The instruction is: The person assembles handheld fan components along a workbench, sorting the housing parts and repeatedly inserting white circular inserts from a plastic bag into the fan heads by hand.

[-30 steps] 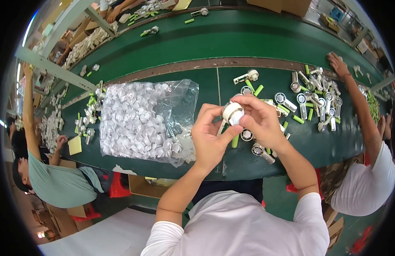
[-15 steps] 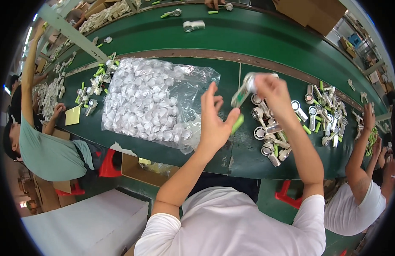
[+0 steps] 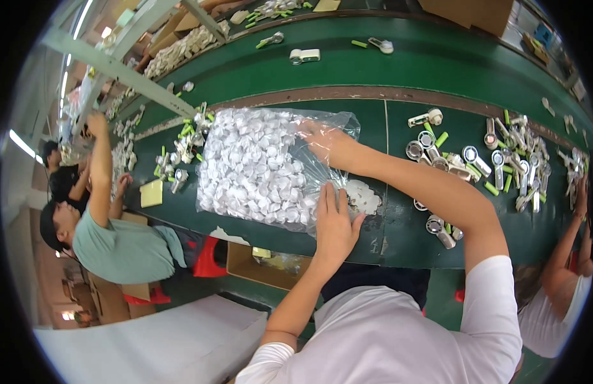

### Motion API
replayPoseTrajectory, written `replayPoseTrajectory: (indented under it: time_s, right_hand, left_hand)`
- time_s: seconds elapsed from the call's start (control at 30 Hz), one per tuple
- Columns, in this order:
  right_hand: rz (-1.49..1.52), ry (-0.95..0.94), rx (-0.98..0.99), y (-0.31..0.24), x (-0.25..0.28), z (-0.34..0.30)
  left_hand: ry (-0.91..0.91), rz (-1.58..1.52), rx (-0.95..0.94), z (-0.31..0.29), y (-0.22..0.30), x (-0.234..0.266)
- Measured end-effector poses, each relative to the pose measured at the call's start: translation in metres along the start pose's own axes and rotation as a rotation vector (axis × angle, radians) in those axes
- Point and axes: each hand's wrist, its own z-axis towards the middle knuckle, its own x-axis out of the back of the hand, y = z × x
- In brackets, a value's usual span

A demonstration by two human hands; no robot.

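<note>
A clear plastic bag (image 3: 245,173) full of small white cup-shaped plastic pieces lies in front of me, its mouth toward the right. My right hand (image 3: 319,137) reaches into that mouth beside the white pieces; the film and its own position hide its fingertips. Nearer to me, my left hand (image 3: 335,224) rests on the bag's lower right corner with fingers stretched out. Right of the bag lie several white handheld fan bodies (image 3: 437,160) with round heads, among green cylindrical cells (image 3: 442,139). One fan body (image 3: 426,118) lies apart, beyond that group.
A larger heap of fan bodies (image 3: 530,163) is at the right. More parts (image 3: 184,144) and a yellow pad (image 3: 152,193) lie left of the bag. Behind runs a green conveyor belt (image 3: 245,70) carrying a few pieces. Co-workers sit on both sides; a cardboard box (image 3: 245,264) stands below the table edge.
My right hand has let go of a white fan body and moved left into the bag. My left hand has come down onto the bag's corner. The whole view has shifted.
</note>
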Motion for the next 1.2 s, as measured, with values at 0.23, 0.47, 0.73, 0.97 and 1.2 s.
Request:
replayPoseTrajectory:
  time_s: [0.23, 0.47, 0.73, 0.97, 1.2]
  right_hand:
    - [-0.046, 0.010, 0.108, 0.002, -0.015, 0.021]
    - [-0.043, -0.180, -0.164, -0.004, 0.042, -0.025]
    - [0.069, -0.060, -0.302, -0.037, 0.171, -0.101]
    - [0.029, 0.336, -0.747, -0.059, 0.241, -0.281]
    - [-0.041, 0.331, -1.021, -0.073, 0.231, -0.340]
  left_hand:
    - [0.088, -0.245, 0.077, 0.001, -0.010, 0.013]
    - [0.246, -0.536, 0.051, 0.029, 0.004, 0.001]
    - [0.088, -0.929, 0.281, 0.088, 0.018, -0.024]
    - [-0.082, -0.199, 0.074, 0.158, 0.092, -0.050]
    - [0.281, -0.641, -0.029, 0.167, 0.084, -0.056]
